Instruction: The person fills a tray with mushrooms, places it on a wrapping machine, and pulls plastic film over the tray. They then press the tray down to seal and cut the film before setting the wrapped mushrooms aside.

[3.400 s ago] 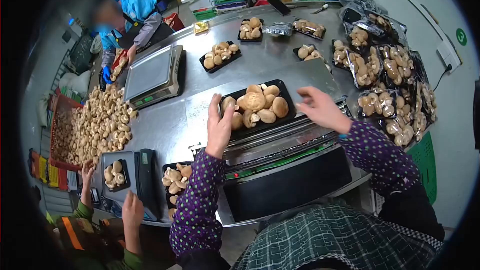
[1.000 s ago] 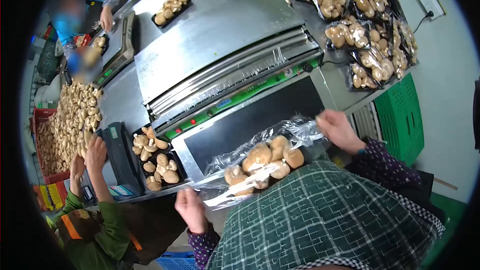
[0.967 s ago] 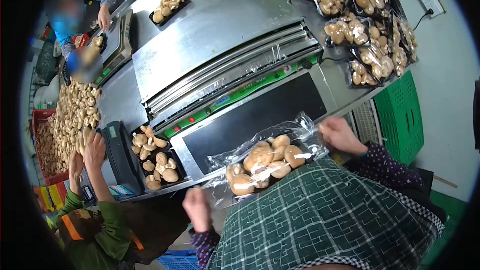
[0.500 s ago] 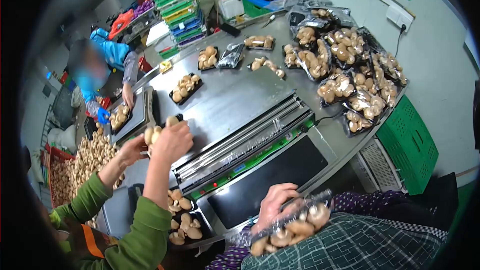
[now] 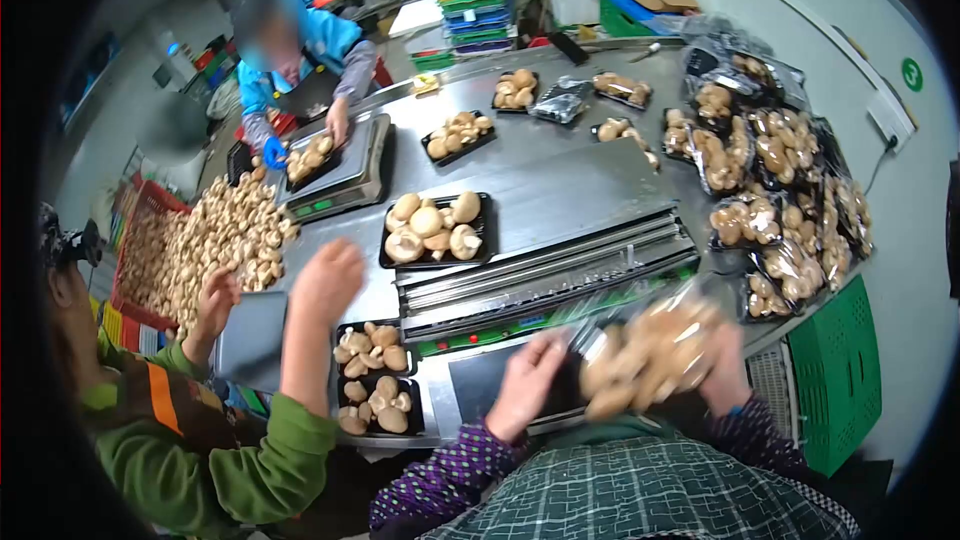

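My left hand [image 5: 530, 380] grips the left end of a film-wrapped mushroom tray [image 5: 650, 355], blurred by motion. At the tray's right end is my right hand [image 5: 728, 365], partly hidden behind the wrap and closed on it. The tray hangs tilted in front of the wrapping machine [image 5: 550, 275], above its dark plate. An unwrapped black tray of mushrooms [image 5: 435, 230] stands just behind the machine's left end. Two more mushroom trays [image 5: 375, 350] lie left of the machine, at the table's near edge.
A green-sleeved co-worker [image 5: 270, 460] is at the left, both hands raised. Another person in blue [image 5: 320, 40] holds a tray on a scale [image 5: 340, 185]. Loose mushrooms [image 5: 225, 240] are heaped at left. Wrapped packs [image 5: 790, 210] are piled at right, above a green crate [image 5: 835, 370].
The view has shifted left and my left hand has come into sight on the tray. The wrapped tray has risen off my lap. The green-sleeved co-worker has released a mushroom tray onto the table.
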A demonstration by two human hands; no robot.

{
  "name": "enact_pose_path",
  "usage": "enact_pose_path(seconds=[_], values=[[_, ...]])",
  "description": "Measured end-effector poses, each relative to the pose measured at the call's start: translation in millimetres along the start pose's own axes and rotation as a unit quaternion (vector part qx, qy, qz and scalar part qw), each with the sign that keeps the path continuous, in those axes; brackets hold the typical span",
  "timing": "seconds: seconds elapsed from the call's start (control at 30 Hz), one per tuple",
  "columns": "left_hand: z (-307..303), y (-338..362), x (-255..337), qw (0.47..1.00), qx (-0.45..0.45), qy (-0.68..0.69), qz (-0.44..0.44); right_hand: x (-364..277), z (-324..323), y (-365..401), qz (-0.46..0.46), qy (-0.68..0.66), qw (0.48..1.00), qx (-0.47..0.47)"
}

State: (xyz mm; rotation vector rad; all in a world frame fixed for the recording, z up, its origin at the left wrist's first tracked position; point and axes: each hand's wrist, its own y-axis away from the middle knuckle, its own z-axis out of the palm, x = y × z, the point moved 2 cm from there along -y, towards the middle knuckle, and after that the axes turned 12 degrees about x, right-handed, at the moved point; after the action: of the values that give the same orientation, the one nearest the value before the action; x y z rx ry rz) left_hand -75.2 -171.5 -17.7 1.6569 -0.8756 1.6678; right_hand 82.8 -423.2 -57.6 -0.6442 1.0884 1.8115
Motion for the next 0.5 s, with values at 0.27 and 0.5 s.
enact_pose_path(seconds=[0.27,0.5], values=[[-194.4,-157.4,25.2,0.854,0.373,-0.325,0.162,-23.4,182.4,-58.7,-0.001,0.182,0.958,-0.223],[-162.2,-187.5,9.4,0.929,0.255,-0.263,-0.049,42.9,294.4,-106.1,-0.105,0.418,0.840,-0.329]])
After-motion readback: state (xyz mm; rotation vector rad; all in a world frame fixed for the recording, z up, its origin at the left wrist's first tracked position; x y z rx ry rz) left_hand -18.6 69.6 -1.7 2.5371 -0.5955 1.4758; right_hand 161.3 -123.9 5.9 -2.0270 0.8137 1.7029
